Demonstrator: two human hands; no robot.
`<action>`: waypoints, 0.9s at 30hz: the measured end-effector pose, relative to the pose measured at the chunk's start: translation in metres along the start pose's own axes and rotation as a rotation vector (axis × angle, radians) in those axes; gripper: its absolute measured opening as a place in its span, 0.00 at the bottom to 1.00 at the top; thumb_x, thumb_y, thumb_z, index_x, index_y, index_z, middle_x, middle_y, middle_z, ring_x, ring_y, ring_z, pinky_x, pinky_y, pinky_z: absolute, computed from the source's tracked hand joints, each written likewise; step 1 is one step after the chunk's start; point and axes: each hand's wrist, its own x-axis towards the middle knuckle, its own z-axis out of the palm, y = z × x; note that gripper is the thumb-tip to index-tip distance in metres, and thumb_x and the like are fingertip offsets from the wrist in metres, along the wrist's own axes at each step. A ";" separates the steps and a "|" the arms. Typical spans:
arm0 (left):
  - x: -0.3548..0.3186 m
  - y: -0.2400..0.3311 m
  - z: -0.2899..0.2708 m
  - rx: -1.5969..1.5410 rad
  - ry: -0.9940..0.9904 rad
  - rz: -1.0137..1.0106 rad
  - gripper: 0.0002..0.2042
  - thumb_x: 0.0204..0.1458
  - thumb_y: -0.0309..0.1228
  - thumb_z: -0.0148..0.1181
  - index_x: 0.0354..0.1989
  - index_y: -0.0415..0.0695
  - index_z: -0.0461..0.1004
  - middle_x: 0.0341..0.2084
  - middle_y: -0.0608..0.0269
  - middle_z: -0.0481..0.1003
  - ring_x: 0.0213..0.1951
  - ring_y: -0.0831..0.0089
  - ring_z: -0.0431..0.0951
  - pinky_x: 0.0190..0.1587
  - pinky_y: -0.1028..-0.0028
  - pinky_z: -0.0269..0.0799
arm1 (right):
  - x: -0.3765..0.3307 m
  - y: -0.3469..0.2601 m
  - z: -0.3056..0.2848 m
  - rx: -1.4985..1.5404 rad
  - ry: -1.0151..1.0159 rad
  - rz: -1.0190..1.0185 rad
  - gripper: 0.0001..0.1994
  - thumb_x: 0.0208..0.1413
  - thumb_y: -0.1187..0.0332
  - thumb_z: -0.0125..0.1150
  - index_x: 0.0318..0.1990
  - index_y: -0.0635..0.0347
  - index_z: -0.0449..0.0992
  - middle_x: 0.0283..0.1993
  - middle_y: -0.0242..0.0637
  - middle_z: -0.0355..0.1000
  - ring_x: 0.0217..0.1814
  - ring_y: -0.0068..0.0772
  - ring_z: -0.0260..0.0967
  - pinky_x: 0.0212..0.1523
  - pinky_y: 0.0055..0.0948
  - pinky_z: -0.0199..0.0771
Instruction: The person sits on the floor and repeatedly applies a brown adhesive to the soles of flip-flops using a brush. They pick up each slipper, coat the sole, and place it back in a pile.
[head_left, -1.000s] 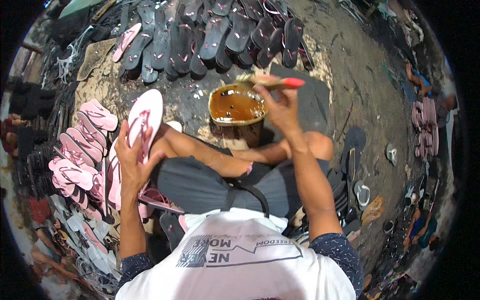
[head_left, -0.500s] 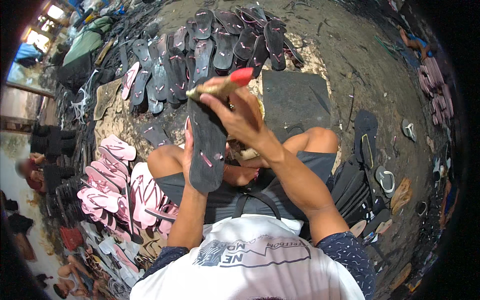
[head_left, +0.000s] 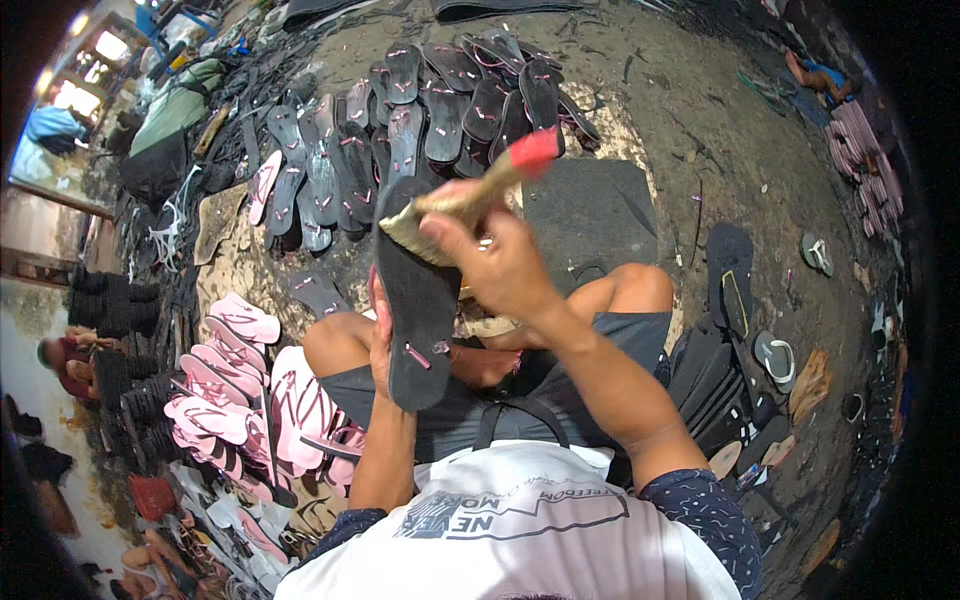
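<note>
My left hand [head_left: 382,335] grips a black flip-flop sole [head_left: 420,315] by its left edge, with its broad face turned up. Two pink strap plugs show near its lower end. Closed around a wide paintbrush [head_left: 482,196] is my right hand [head_left: 505,262]. The brush has a wooden handle with a red end, and its pale bristles lie across the sole's upper part. Beyond the sole, several black soles with pink plugs [head_left: 404,135] lie overlapping on the ground. A dark flat mat [head_left: 590,215] is to the right of the brush.
Pink flip-flops [head_left: 235,370] are heaped beside my left knee. A stack of black soles [head_left: 690,375] leans by my right knee. Farther right lie a grey flip-flop with a white strap [head_left: 775,360] and bundled striped pieces [head_left: 862,160]. Other people sit at the far left.
The brush has moved from the sole's upper left edge onto its face, its bristles now spread flat. My right hand has turned with it, while my left hand keeps its hold.
</note>
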 end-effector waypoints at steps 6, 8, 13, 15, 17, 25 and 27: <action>-0.004 0.000 -0.020 -0.144 -0.009 0.002 0.27 0.69 0.45 0.44 0.75 0.60 0.50 0.70 0.56 0.59 0.63 0.52 0.70 0.59 0.52 0.76 | 0.031 -0.022 -0.002 -0.151 -0.095 -0.381 0.11 0.62 0.70 0.65 0.49 0.62 0.78 0.47 0.36 0.80 0.47 0.28 0.77 0.48 0.30 0.77; 0.004 0.002 -0.006 -0.035 0.052 0.027 0.26 0.69 0.47 0.44 0.73 0.54 0.54 0.67 0.53 0.63 0.59 0.52 0.73 0.56 0.53 0.77 | 0.044 -0.016 0.011 -0.247 -0.167 -0.653 0.09 0.56 0.68 0.68 0.44 0.57 0.80 0.42 0.39 0.79 0.43 0.44 0.76 0.42 0.38 0.74; 0.050 0.014 -0.002 -0.123 0.063 0.198 0.25 0.68 0.49 0.46 0.72 0.59 0.57 0.63 0.54 0.67 0.57 0.56 0.76 0.53 0.55 0.79 | -0.047 0.009 0.026 -0.234 -0.229 -0.471 0.14 0.58 0.70 0.68 0.50 0.62 0.76 0.47 0.43 0.77 0.50 0.41 0.77 0.52 0.35 0.75; 0.054 0.017 -0.004 -0.053 0.041 0.239 0.32 0.67 0.54 0.43 0.68 0.39 0.61 0.59 0.44 0.70 0.52 0.51 0.76 0.51 0.55 0.77 | -0.092 0.000 0.036 -0.006 -0.212 0.025 0.14 0.59 0.69 0.67 0.50 0.65 0.77 0.48 0.41 0.77 0.52 0.36 0.75 0.53 0.34 0.73; 0.068 0.026 -0.012 -0.203 -0.053 0.120 0.31 0.67 0.55 0.45 0.69 0.44 0.61 0.58 0.44 0.70 0.50 0.51 0.77 0.49 0.55 0.78 | -0.123 -0.006 0.040 0.030 -0.192 0.067 0.13 0.57 0.70 0.69 0.48 0.64 0.78 0.46 0.40 0.77 0.49 0.36 0.75 0.50 0.34 0.73; 0.070 -0.012 0.008 -0.249 0.076 0.186 0.24 0.69 0.49 0.45 0.68 0.53 0.62 0.59 0.60 0.71 0.55 0.62 0.75 0.60 0.59 0.74 | -0.016 0.023 0.031 -0.420 -0.292 -0.515 0.13 0.52 0.64 0.70 0.44 0.53 0.78 0.40 0.42 0.72 0.38 0.48 0.68 0.38 0.40 0.63; 0.065 -0.018 0.018 -0.484 0.038 0.077 0.25 0.67 0.52 0.48 0.64 0.49 0.67 0.55 0.57 0.73 0.53 0.63 0.77 0.60 0.61 0.74 | -0.015 0.031 0.031 -0.451 -0.305 -0.443 0.13 0.52 0.63 0.70 0.44 0.54 0.77 0.41 0.43 0.72 0.39 0.49 0.67 0.39 0.43 0.64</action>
